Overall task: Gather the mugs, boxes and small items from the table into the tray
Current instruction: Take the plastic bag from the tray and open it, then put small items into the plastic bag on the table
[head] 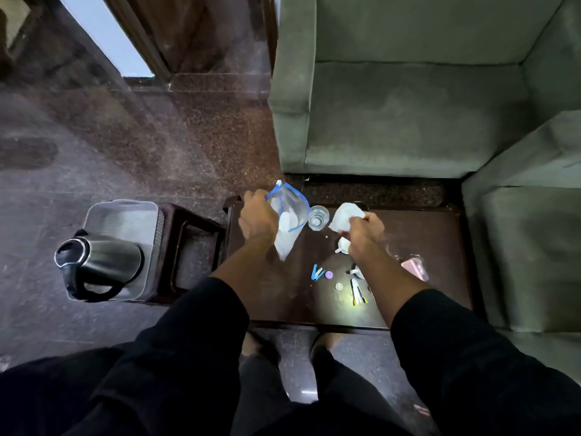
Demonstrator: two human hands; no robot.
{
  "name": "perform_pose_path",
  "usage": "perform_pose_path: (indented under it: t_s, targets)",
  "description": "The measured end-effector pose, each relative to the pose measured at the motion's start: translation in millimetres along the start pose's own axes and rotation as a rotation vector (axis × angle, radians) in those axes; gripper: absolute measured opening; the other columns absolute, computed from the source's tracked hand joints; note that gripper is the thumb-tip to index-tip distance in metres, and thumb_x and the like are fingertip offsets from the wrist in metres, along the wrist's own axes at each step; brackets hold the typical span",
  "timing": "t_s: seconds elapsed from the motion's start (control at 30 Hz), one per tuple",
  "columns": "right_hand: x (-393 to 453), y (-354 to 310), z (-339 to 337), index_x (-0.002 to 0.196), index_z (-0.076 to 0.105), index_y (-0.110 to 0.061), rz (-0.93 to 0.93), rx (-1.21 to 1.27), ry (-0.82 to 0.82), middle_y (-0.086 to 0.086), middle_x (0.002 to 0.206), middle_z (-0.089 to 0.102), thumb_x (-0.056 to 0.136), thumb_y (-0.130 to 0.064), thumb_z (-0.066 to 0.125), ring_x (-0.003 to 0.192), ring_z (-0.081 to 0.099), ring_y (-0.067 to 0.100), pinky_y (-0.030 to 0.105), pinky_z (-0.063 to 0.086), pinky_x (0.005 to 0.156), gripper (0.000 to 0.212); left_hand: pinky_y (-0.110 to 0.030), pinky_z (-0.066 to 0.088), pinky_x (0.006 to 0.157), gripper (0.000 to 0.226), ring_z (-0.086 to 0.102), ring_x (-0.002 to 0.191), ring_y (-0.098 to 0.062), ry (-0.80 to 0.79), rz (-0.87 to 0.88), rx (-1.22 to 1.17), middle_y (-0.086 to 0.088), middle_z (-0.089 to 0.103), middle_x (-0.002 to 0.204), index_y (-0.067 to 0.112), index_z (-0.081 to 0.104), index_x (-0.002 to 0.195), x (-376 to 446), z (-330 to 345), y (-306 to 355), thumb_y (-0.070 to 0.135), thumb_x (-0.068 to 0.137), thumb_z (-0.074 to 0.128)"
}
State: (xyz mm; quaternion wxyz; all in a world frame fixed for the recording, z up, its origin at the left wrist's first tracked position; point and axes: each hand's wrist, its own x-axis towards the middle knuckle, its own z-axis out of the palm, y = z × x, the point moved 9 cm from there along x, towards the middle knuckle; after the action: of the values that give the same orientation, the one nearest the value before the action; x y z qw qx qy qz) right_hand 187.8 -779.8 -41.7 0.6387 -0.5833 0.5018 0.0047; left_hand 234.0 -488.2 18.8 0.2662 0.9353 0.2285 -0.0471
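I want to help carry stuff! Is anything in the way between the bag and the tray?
Partly. The left hand holds the bag over the table's left end. The tray sits on a stool to the left, and the gap between looks open. But a kettle lies in the tray's near part; only the far part looks free.

A: Entry, lettering: any on the zip bag [287, 220], glass [318, 218] or pink packet [415, 268]?
B: None legible. Kettle [100, 262] and tray [125, 215] likewise carry no readable mark, number or brand.
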Motion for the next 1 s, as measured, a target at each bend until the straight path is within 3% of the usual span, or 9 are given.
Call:
perform_pose_path:
  t_s: [0.13, 0.27, 0.37, 0.5, 0.6, 0.73, 0.83, 0.93, 1.0]
  targets:
    - [13.0, 26.6, 37.5, 0.109, 0.067, 0.001, 0.004, -0.053, -0.104, 0.016, 0.103, 0.063, 0.088, 0.007, 0.056, 0.082, 0.068, 0.036, 0.028, 0.053, 0.044, 0.024, -0.048, 0.05, 0.086, 0.024, 0.066, 0.109, -0.042, -0.036, 0.065, 0.111, -0.01, 0.053, 0.133, 0.014, 0.064, 0.121, 18.2, 26.2, -12.9, 0.011, 0.1, 0.054]
    - [33.8, 59.8, 93.5, 0.112, 0.074, -0.002, -0.045, -0.169, -0.206, 0.01, 0.098, 0.071, 0.088, 0.007, 0.059, 0.075, 0.068, 0.02, 0.038, 0.064, 0.07, 0.03, -0.049, 0.051, 0.082, 0.033, 0.067, 0.108, -0.045, -0.125, 0.131, 0.211, -0.013, 0.05, 0.139, 0.013, 0.061, 0.132, 45.4, 73.4, -22.6, 0.009, 0.1, 0.052]
    - [51.6, 89.5, 133.9, 0.098, 0.075, -0.008, -0.106, -0.333, -0.304, 0.003, 0.082, 0.072, 0.086, 0.002, 0.064, 0.056, 0.068, 0.004, 0.03, 0.063, 0.061, 0.02, -0.05, 0.052, 0.086, 0.037, 0.066, 0.112, -0.045, -0.223, 0.11, 0.252, -0.012, 0.048, 0.144, 0.015, 0.058, 0.139, 64.6, 121.4, -45.2, 0.012, 0.104, 0.049]
    - [67.4, 130.6, 153.6, 0.106, 0.075, -0.002, -0.091, -0.413, -0.406, 0.016, 0.096, 0.075, 0.088, 0.007, 0.062, 0.075, 0.07, 0.021, 0.041, 0.064, 0.072, 0.024, -0.051, 0.052, 0.091, 0.048, 0.063, 0.121, -0.047, -0.378, 0.167, 0.298, -0.016, 0.045, 0.15, 0.01, 0.046, 0.155, 58.9, 179.3, -71.4, 0.018, 0.107, 0.047]
    - [74.9, 140.3, 140.7, 0.113, 0.073, 0.0, -0.048, -0.371, -0.376, 0.014, 0.099, 0.072, 0.091, 0.005, 0.06, 0.08, 0.067, 0.022, 0.044, 0.064, 0.075, 0.026, -0.046, 0.047, 0.106, 0.053, 0.056, 0.134, -0.038, -0.453, 0.155, 0.193, -0.014, 0.044, 0.156, 0.009, 0.037, 0.162, 42.0, 200.9, -86.9, 0.021, 0.111, 0.044]
    - [82.5, 129.1, 116.6, 0.119, 0.072, -0.003, -0.011, -0.308, -0.332, 0.013, 0.104, 0.074, 0.094, 0.002, 0.06, 0.079, 0.068, 0.023, 0.036, 0.062, 0.063, 0.028, -0.033, 0.038, 0.117, 0.043, 0.053, 0.139, -0.029, -0.378, 0.111, -0.085, -0.015, 0.055, 0.149, 0.007, 0.053, 0.152, 30.6, 199.7, -80.6, 0.014, 0.11, 0.048]
    - [87.5, 122.6, 104.1, 0.122, 0.07, -0.006, 0.061, -0.219, -0.36, 0.01, 0.104, 0.073, 0.097, -0.001, 0.06, 0.078, 0.067, 0.022, 0.025, 0.055, 0.049, 0.027, -0.038, 0.048, 0.111, 0.032, 0.06, 0.128, -0.031, -0.325, 0.049, -0.309, -0.014, 0.067, 0.134, 0.006, 0.064, 0.136, 28.4, 199.0, -62.3, 0.007, 0.106, 0.054]
    - [94.5, 119.4, 91.8, 0.117, 0.07, -0.011, 0.123, -0.214, -0.402, 0.008, 0.103, 0.072, 0.098, -0.002, 0.06, 0.084, 0.068, 0.021, 0.023, 0.054, 0.047, 0.023, -0.044, 0.058, 0.101, 0.025, 0.066, 0.118, -0.03, -0.323, -0.068, -0.462, -0.012, 0.069, 0.129, 0.009, 0.063, 0.13, 23.0, 209.1, -51.3, 0.014, 0.105, 0.06]
    - [100.5, 120.2, 84.4, 0.109, 0.07, -0.016, 0.156, -0.199, -0.419, 0.007, 0.098, 0.071, 0.097, -0.001, 0.059, 0.085, 0.067, 0.023, 0.024, 0.055, 0.048, 0.021, -0.035, 0.062, 0.087, 0.023, 0.069, 0.107, -0.027, -0.324, -0.131, -0.548, -0.01, 0.071, 0.124, 0.009, 0.064, 0.126, 17.8, 217.2, -47.9, 0.018, 0.105, 0.062]
